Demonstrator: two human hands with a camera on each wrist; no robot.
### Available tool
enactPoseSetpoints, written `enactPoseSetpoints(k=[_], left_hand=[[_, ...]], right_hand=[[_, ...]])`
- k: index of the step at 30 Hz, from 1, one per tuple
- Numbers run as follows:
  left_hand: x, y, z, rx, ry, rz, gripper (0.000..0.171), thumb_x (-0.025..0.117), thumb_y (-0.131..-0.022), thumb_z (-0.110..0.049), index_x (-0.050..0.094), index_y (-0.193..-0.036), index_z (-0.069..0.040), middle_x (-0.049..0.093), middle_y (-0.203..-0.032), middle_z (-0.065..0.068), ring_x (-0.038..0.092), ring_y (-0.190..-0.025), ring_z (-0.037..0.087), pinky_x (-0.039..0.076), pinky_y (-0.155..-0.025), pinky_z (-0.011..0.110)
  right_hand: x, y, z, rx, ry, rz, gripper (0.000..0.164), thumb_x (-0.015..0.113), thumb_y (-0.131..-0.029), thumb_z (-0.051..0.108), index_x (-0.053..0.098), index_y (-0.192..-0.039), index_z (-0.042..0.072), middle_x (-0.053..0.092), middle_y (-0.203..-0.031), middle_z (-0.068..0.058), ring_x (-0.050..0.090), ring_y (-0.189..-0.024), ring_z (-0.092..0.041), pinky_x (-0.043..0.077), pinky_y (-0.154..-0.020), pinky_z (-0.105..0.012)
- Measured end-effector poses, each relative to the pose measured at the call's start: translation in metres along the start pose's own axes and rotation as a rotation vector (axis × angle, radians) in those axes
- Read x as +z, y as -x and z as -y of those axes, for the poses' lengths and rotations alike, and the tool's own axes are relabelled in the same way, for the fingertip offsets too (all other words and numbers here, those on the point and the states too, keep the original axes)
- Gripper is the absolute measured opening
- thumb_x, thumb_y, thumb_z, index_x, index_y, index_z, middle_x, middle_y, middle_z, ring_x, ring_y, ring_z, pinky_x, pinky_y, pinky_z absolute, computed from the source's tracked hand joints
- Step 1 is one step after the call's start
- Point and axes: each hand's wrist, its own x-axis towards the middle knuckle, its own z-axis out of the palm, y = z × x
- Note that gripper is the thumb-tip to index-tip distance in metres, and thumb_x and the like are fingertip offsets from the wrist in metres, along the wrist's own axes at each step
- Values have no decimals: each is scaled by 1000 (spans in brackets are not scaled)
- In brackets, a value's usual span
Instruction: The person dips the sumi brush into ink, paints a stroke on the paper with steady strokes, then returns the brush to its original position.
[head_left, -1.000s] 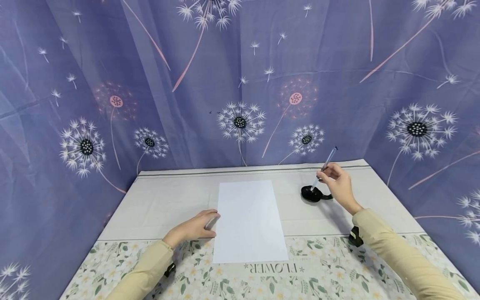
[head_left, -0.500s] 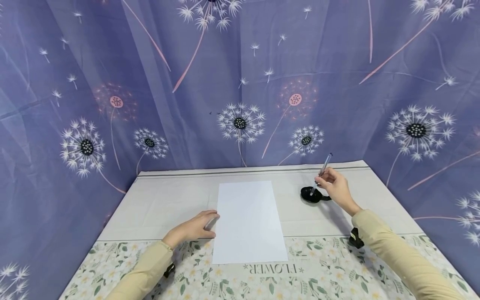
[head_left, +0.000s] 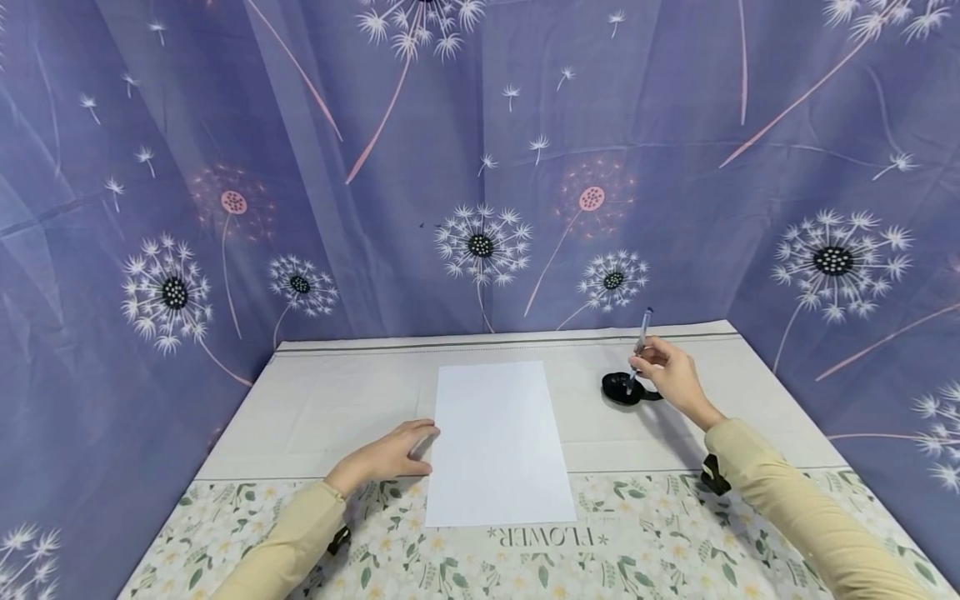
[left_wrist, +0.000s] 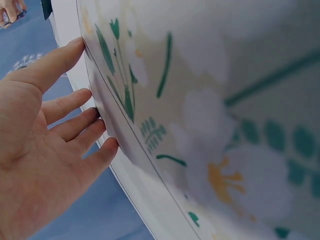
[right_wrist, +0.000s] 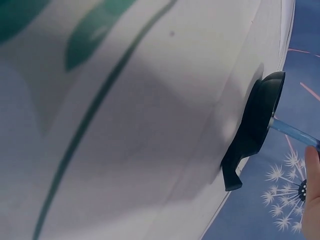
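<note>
My right hand (head_left: 672,377) pinches a slim, translucent blue pen-like stick (head_left: 641,337) with a dark top end. The stick stands nearly upright, its pale lower end in the bowl of a black spoon-shaped dish (head_left: 621,390) on the table. In the right wrist view, the dish (right_wrist: 257,117) has a short bent handle, and the blue stick (right_wrist: 295,132) meets its rim; whether its tip touches the bottom is hidden. My left hand (head_left: 390,454) rests at the left edge of a blank white sheet of paper (head_left: 498,446). Its fingers (left_wrist: 75,102) are spread and hold nothing.
The paper lies on a cream cloth (head_left: 352,392) whose near part is a floral print with the word FLOWER upside down. Purple dandelion curtains (head_left: 390,267) hang behind the table and along both sides.
The stick has swung from leaning right to nearly upright, its lower end shifting within the dish. My right hand has dropped slightly and moved a little left. My left hand stays put.
</note>
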Motion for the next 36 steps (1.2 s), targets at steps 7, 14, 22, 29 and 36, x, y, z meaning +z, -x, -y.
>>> enactPoseSetpoints(k=[7, 14, 22, 29, 36], left_hand=[[0, 0, -1, 2, -3, 3, 61, 68, -91, -24, 43, -143, -1, 32, -153, 24, 30, -142, 42, 32, -114, 57], [0, 0, 1, -5, -3, -3, 62, 68, -91, -24, 43, -142, -1, 32, -153, 24, 30, -142, 42, 32, -114, 57], [2, -1, 2, -9, 8, -2, 62, 68, -90, -24, 43, -143, -1, 31, -154, 23, 30, -142, 42, 31, -114, 57], [2, 0, 3, 3, 4, -4, 62, 68, -91, -25, 43, -143, -1, 31, -154, 23, 30, -142, 42, 32, -114, 58], [2, 0, 4, 6, 20, -6, 63, 68, -91, -24, 43, -143, -1, 30, -154, 23, 29, -142, 42, 32, -114, 58]], right_hand=[[-2, -3, 2, -57, 91, -45, 15, 72, -86, 5, 65, -98, -1, 70, -82, -19, 58, -72, 17, 55, -62, -11], [-6, -6, 1, -77, 110, -202, 16, 74, -84, 7, 66, -95, -1, 67, -73, 4, 58, -72, 15, 50, -67, -3], [-8, -6, -2, -81, 139, -227, 14, 73, -85, 5, 66, -95, -1, 70, -80, -17, 53, -73, 24, 44, -73, 3], [-11, -4, 0, -119, 202, -206, 11, 73, -85, 5, 68, -95, 2, 71, -83, -17, 50, -77, 26, 43, -70, 4], [-9, -7, 8, -173, 195, -223, 11, 73, -84, 3, 68, -95, 0, 71, -82, -17, 51, -79, 24, 45, -69, 3]])
